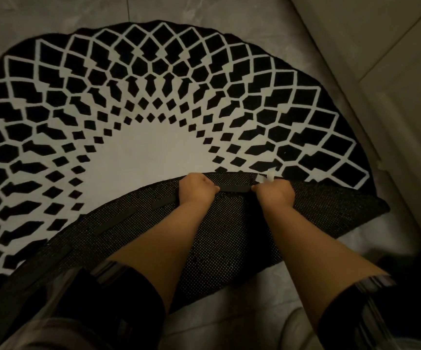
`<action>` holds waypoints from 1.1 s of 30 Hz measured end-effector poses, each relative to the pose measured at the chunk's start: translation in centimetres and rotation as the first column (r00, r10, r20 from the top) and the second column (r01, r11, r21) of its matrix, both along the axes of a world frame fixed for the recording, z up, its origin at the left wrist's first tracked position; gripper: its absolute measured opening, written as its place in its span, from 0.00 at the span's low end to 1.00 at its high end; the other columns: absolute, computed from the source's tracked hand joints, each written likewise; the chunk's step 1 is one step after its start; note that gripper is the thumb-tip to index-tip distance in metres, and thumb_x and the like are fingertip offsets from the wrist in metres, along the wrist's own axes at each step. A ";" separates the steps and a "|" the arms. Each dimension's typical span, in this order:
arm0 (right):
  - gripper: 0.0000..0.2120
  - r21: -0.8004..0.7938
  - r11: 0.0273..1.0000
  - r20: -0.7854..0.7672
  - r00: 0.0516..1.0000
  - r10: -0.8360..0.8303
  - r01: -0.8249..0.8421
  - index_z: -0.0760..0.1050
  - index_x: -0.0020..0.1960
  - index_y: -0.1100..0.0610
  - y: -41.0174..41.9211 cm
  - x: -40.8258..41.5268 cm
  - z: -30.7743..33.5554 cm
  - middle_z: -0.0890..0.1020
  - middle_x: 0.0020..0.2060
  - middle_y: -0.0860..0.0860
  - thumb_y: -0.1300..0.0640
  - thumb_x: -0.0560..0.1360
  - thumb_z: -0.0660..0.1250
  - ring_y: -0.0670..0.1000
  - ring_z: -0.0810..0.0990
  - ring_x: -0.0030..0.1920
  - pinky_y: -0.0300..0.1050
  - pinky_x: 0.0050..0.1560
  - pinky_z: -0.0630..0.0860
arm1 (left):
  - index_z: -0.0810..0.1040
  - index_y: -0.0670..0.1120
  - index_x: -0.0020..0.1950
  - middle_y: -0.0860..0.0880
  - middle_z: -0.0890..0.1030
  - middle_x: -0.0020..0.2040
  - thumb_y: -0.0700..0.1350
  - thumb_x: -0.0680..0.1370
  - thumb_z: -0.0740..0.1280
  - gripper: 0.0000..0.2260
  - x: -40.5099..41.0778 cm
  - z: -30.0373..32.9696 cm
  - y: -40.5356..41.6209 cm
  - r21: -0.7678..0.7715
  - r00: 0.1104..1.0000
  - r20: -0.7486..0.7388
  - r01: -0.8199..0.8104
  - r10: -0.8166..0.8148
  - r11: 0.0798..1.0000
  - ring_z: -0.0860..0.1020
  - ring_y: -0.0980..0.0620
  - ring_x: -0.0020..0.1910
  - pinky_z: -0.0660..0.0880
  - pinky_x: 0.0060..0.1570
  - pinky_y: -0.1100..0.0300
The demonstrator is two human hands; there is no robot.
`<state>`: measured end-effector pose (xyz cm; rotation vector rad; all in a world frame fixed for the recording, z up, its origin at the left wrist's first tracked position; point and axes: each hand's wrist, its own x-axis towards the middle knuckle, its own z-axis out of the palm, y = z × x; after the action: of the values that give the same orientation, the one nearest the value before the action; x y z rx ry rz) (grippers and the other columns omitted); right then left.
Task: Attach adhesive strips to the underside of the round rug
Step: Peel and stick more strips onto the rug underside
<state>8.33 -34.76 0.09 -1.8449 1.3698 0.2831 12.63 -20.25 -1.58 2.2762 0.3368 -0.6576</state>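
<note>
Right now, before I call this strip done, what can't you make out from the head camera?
- Ends of the black strip: covered by the left hand and right hand.
- Fingertips of both hands: curled away, so grip is unclear.
- White scrap by the right hand: too small to identify.
- Strip at lower left: dim, partly behind the sleeve.
- Rug left side: cut by the frame edge.

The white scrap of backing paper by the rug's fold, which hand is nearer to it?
Right. The right hand holds the backing paper; the left hand is across the strip.
</note>
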 end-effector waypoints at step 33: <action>0.14 0.439 0.875 0.167 0.939 -0.302 0.204 0.68 0.42 0.58 2.2 1.2 4.5 0.72 0.34 0.53 0.49 0.81 0.57 0.52 0.73 0.31 0.48 0.30 0.75 | 0.76 0.41 0.50 0.44 0.80 0.40 0.39 0.80 0.61 0.05 -0.7 5.8 0.7 -0.409 0.979 -0.100 -0.203 0.177 0.890 0.77 0.54 0.31 0.76 0.30 0.66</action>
<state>9.58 -32.60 4.58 -1.2842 1.2575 0.1963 11.89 -19.56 4.22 1.7915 0.3999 -0.6281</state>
